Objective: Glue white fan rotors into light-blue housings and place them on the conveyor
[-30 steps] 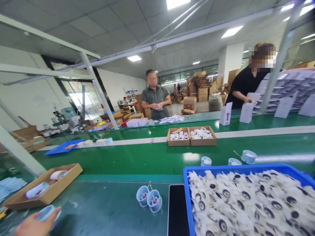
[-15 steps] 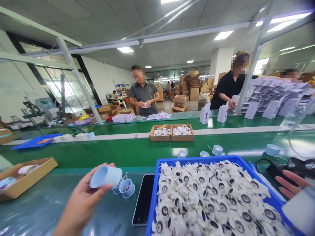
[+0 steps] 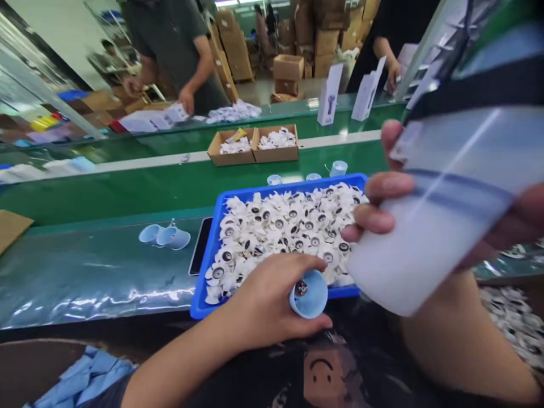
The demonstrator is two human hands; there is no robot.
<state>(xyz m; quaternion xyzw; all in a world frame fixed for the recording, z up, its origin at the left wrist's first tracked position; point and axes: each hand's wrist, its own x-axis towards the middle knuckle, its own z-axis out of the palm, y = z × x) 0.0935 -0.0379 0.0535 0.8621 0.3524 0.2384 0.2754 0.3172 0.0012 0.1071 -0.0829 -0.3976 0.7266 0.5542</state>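
Note:
My left hand (image 3: pixel 272 300) is wrapped round a light-blue plastic cup-shaped housing (image 3: pixel 317 294), its open end facing me. A small copper-coloured part, like a motor, shows inside it. My right hand (image 3: pixel 378 218) grips a large translucent white cylindrical container (image 3: pixel 416 249) with a bluish band, tilted and close to the camera; its upper end is dark and blurred. Behind both hands lies a blue tray (image 3: pixel 199 309) heaped with small white fan blades (image 3: pixel 293 226) with dark hubs. The container covers the tray's right side.
Two blue housings (image 3: pixel 174 238) stand left of a dark tablet-like device (image 3: pixel 199 249). More housings (image 3: pixel 339 168) sit behind the tray. Cardboard boxes (image 3: pixel 276 154) of white parts rest on the green belt. Blue pieces (image 3: pixel 93 374) fill a bin lower left. Two people work opposite.
The view has tipped downward. My left hand has brought the blue housing rightward, in front of the tray. My right hand has come inward and now grips the white container close to the camera.

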